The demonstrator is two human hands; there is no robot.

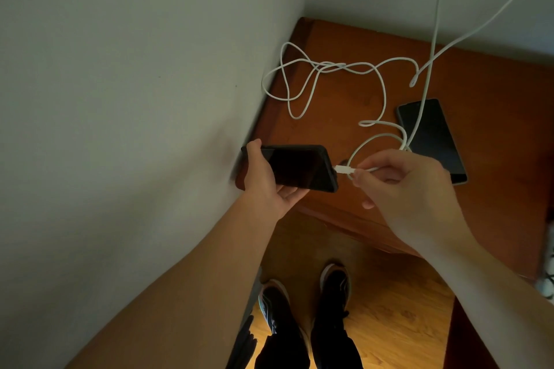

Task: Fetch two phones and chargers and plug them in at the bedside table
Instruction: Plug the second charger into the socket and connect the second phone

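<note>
Currently the black phone (295,168) is gripped by the left hand (263,186) above the bedside table (344,105) front edge, white plug (344,170) pinched by right-hand fingers (364,174) just beside its port; misalignment risks a jammed connector

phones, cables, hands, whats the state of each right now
held phone: dark screen, lifted above the bedside table, not clearly plugged in
second phone: flat on the table, dark screen, a cable crossing it
cable plug: at the held phone's end, seating unclear
loose cable end: unconnected, lying on the table
left hand: gripping the held phone
right hand: pinching the cable behind its plug
</note>
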